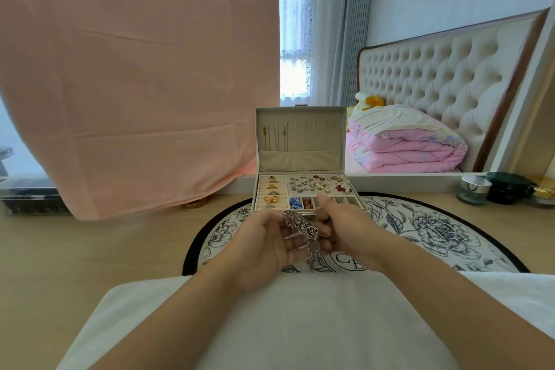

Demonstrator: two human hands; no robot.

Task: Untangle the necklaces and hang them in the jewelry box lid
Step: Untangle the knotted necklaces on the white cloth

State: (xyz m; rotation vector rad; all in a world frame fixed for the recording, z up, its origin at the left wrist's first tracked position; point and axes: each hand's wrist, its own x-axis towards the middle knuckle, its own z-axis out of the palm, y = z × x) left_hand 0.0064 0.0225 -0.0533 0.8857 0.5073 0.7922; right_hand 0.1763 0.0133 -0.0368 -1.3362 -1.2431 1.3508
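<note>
Together the left hand [264, 239] and right hand [345, 228] grip a tangled clump of silver necklaces [303, 227], fingers curled round the chains, just near of the open jewelry box [345, 200]. Thin chains [274, 137] hang at the left of its lid [315, 135]. A pink cloth [135, 84] drapes far left. The box sits on a floral mat [435, 228] on the wooden surface [90, 249], with jars [474, 189] far right. The mat reads "CE".

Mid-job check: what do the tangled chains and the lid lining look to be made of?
The chains: metal, silvery and shiny, some links with a rosy tint; separate links glint in the light. The lid lining: probably beige velvet or a suede-like fabric, matte, with a soft sewn pocket across the bottom. I cannot tell the exact cloth.
</note>
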